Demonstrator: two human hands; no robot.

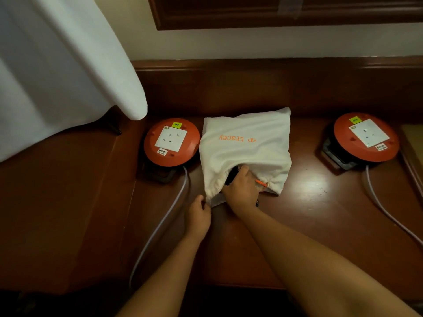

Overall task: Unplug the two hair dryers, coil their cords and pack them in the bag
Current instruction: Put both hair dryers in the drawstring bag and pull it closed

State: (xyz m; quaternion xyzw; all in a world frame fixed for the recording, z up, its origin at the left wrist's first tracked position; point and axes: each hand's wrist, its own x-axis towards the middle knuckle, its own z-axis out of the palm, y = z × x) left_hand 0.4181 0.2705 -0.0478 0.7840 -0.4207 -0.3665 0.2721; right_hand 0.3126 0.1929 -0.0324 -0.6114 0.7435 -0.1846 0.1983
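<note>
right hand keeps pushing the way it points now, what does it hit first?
The right hand points into the mouth of the white bag, gripping a black object. Going straight on, it would likely meet whatever is already inside, or the bag's far cloth. The contents are hidden, so I cannot tell which.

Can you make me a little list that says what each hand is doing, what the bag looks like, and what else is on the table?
left hand: pinches the bag's open edge
right hand: at the bag's mouth, gripping a black object, mostly hidden
bag: white cloth, orange lettering, orange drawstring, lying on the wooden table
left reel: orange, socket empty
right reel: orange, socket empty
</note>
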